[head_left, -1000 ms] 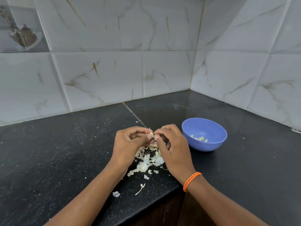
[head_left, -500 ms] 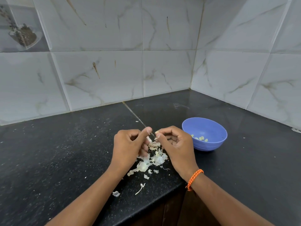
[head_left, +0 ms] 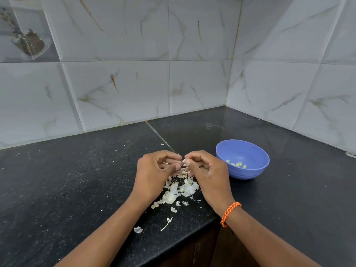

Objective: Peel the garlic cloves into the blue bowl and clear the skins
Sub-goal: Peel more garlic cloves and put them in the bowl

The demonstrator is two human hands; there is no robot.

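the right hand (head_left: 207, 175) has its grip closed on a small pale garlic clove (head_left: 185, 161), pinched between thumb and fingertips. the left hand (head_left: 154, 175) meets it fingertip to fingertip, its fingers curled in and nipping what looks like a thin sliver of skin (head_left: 166, 163) right beside the clove, though the piece is too small to be sure of. both hands are held just above the black bench (head_left: 77, 180). straight below the grip lies a loose heap of papery garlic skins (head_left: 180, 189), with a few stray flakes (head_left: 138, 229) nearer the bench edge. just to the right of the right hand sits the blue bowl (head_left: 242, 159), upright on the bench, with a handful of peeled cloves (head_left: 238, 164) in its bottom. an orange braided band (head_left: 230, 213) circles the right wrist. pale marbled wall tiles (head_left: 198, 83) rise beyond the grip, meeting in a corner.
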